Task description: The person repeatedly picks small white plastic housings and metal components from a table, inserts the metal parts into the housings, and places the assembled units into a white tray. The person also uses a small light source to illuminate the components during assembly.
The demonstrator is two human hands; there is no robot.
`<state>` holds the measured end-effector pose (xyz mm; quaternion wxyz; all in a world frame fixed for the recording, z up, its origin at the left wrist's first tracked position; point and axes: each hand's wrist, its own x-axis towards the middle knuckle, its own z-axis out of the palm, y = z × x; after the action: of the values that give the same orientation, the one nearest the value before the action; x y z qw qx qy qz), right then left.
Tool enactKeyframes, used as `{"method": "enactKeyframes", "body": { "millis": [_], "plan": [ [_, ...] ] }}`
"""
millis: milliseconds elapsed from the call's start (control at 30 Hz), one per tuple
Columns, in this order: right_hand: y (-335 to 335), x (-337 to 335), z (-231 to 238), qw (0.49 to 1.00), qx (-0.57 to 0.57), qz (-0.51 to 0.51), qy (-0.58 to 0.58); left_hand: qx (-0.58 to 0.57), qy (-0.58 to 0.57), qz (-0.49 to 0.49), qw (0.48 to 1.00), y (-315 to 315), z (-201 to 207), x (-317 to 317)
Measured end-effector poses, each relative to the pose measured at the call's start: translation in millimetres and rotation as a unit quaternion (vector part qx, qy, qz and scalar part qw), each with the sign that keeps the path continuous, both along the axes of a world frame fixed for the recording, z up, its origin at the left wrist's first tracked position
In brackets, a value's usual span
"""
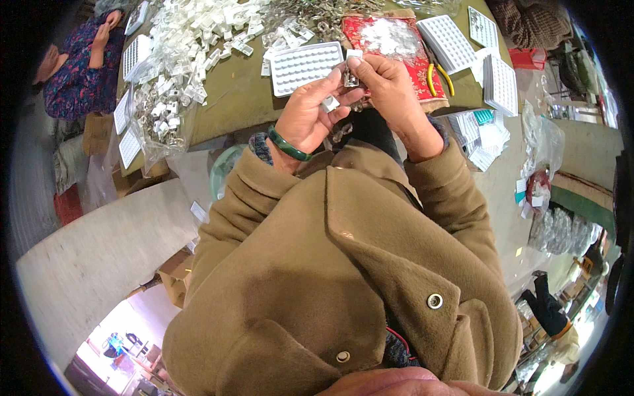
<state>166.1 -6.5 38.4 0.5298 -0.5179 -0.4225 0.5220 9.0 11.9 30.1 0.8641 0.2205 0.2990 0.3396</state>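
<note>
Both my hands meet above the table's near edge. My right hand (389, 82) is closed in a pinch on a small white tab with a shiny metal piece (351, 79) below it. The thumb and fingertips of my left hand (305, 112) are closed at the same metal piece. A second small white plastic piece (329, 103) sits among the left fingers, lower down. Its exact kind cannot be made out. Just beyond my left hand lies a white tray with rows of small bumps (305, 66). A red patterned cloth (353, 30) carries a heap of small clear-white pieces (389, 38).
Yellow-handled pliers (432, 80) rest on the cloth's right edge. A large pile of white plastic pieces (205, 26) covers the far left of the table. Stacked white trays (500, 86) stand at the right edge. Another person (82, 63) sits at the left.
</note>
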Motion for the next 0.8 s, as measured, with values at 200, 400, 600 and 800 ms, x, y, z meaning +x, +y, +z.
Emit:
{"method": "enactKeyframes", "body": {
  "millis": [200, 400, 600, 800],
  "plan": [
    [-3.0, 10.3, -1.0, 0.981, -0.044, 0.084, 0.168, -0.147, -0.089, -0.056, 0.984, 3.5, -12.2, -1.2],
    [1.8, 17.9, -8.9, 0.981, -0.068, 0.094, 0.157, -0.142, -0.137, -0.119, 0.973, 2.2, -22.3, -0.2],
    [-3.9, 23.7, -15.3, 0.957, -0.021, 0.159, 0.243, -0.185, -0.136, -0.025, 0.973, 0.4, -22.6, 4.0],
    [-15.8, 11.4, -15.5, 0.978, 0.16, 0.093, -0.096, -0.169, -0.103, -0.014, 0.98, -2.7, -18.2, 5.0]
  ]
}}
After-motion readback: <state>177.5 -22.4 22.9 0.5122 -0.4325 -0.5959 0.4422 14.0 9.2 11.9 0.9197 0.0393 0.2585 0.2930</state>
